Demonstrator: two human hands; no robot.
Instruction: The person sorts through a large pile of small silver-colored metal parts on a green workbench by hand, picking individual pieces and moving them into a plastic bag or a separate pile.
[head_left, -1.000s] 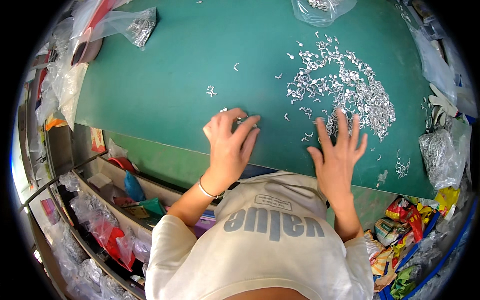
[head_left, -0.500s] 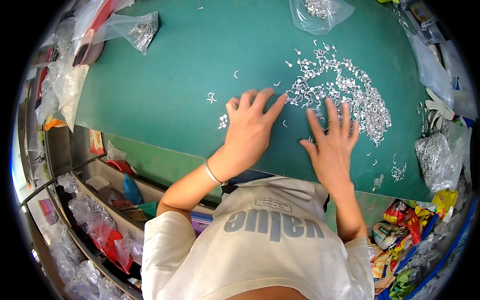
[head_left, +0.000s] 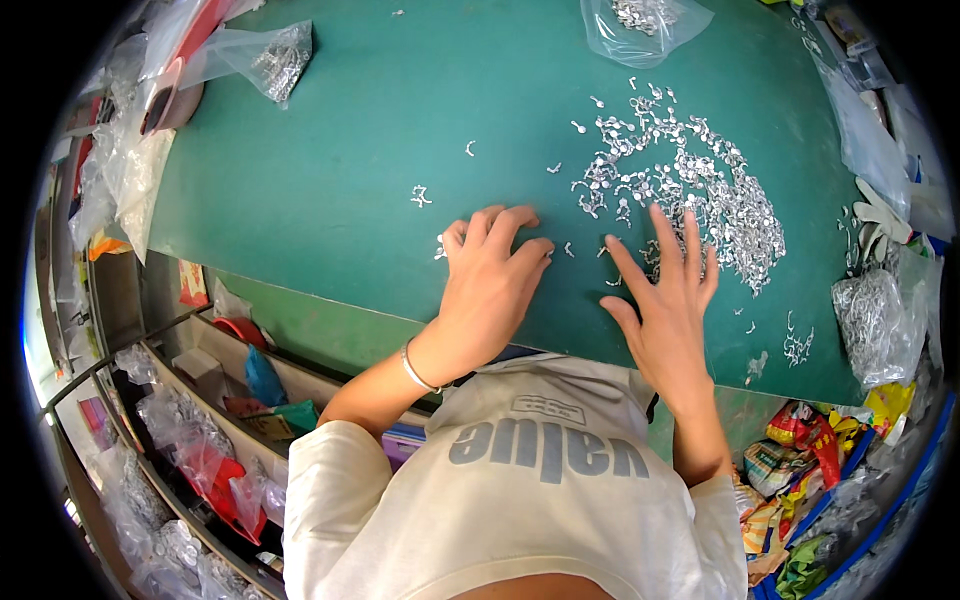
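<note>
Many small silvery metal pieces (head_left: 745,215), each with a round head and a thin curved tail, lie in a loose heap on the green tabletop (head_left: 330,150). My right hand (head_left: 665,305) is open, palm down, its spread fingers at the heap's near-left edge. To the left of the heap, my left hand (head_left: 490,285) is closed, with bent fingers low over the table. Its thumb is hidden, and a tiny bright speck shows by the index fingertip; what it holds I cannot make out. Next to its little finger, a small metal cluster (head_left: 440,248) is partly covered.
A clear bag of metal pieces (head_left: 645,20) lies at the far edge, another bag (head_left: 285,65) at far left. On the right are a filled plastic bag (head_left: 880,325) and a white glove (head_left: 880,215). An open drawer (head_left: 290,375) sits below the table's left edge.
My left hand has moved down and slightly left, away from the heap, and its fingers have curled in. My right hand has stayed almost in place, fingers still spread.
</note>
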